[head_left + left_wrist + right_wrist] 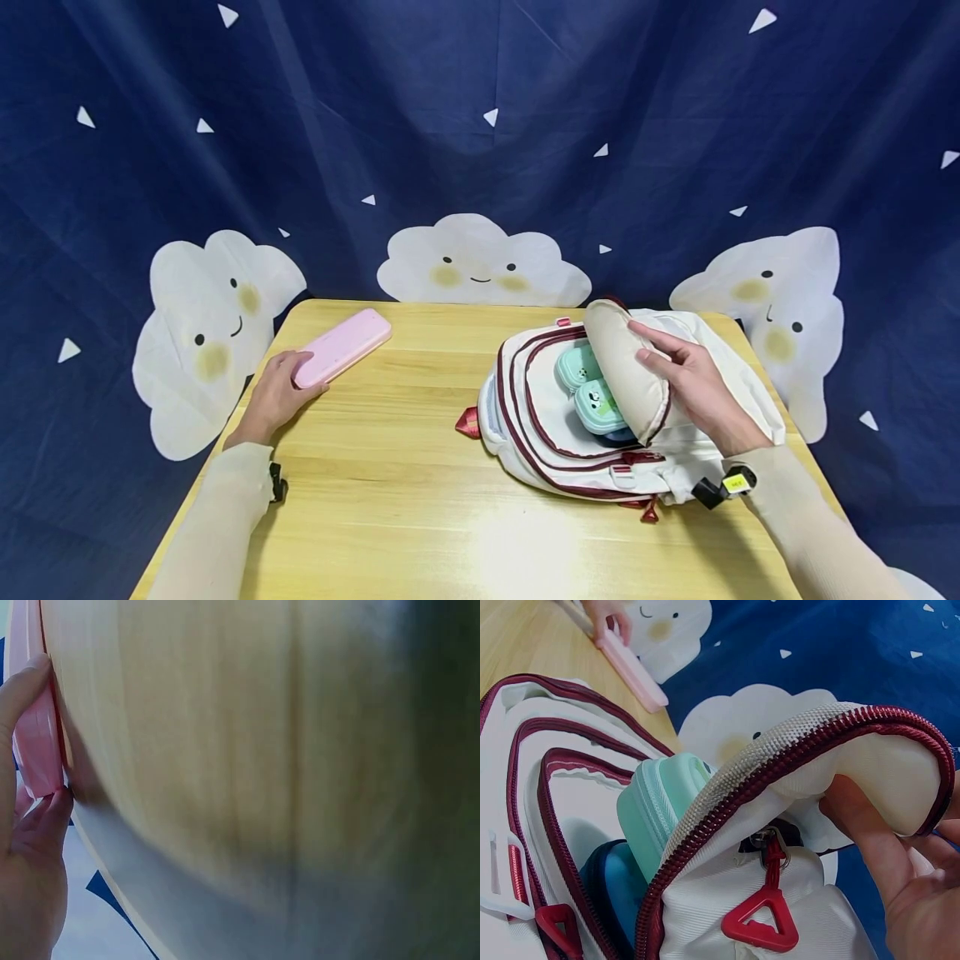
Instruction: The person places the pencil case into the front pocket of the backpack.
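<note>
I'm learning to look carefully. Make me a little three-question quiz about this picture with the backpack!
1. True or false: the pink case is inside the backpack.
2. Which hand holds the backpack's flap open?
A. left hand
B. right hand
3. Fill in: the boxes in the backpack are ____ coloured.

Key: 1 false, it lies on the table under the left hand's fingers. 2 B. 3 teal.

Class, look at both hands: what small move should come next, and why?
Probably lift the pink case toward the backpack. The left hand already grips its near end on the table, while the right hand holds the flap open above the teal boxes.
</note>
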`<state>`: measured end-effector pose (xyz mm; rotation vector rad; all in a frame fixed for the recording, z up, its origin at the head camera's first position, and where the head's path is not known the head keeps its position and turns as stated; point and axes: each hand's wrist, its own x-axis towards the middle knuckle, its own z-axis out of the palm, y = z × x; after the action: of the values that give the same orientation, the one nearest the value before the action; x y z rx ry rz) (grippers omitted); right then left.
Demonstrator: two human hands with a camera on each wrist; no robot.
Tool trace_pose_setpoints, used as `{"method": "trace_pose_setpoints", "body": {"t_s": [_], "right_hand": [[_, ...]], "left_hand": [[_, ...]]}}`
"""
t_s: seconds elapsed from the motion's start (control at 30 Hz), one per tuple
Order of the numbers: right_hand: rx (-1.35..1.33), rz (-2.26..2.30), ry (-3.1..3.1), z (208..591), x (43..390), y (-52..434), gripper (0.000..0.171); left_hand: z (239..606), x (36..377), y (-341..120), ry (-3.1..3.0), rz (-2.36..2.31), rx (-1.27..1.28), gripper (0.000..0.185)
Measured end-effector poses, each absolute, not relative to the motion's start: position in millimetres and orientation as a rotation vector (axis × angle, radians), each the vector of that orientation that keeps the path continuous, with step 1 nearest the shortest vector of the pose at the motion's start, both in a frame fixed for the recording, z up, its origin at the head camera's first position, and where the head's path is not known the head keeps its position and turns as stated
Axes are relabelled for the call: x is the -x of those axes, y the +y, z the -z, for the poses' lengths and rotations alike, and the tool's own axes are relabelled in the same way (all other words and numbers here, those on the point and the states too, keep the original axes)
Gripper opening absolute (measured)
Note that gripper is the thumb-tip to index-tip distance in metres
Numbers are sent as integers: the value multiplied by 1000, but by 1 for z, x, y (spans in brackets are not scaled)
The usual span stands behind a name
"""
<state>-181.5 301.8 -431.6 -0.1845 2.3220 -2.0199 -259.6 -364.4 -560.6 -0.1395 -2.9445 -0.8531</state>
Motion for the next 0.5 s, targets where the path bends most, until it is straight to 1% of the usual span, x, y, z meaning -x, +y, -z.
{"method": "trace_pose_setpoints", "body": {"t_s": [0.5], "right_hand": [[177,1994,2336,430,181,302,59]], "left_hand": [[555,256,-356,-2925,853,178,74]]}}
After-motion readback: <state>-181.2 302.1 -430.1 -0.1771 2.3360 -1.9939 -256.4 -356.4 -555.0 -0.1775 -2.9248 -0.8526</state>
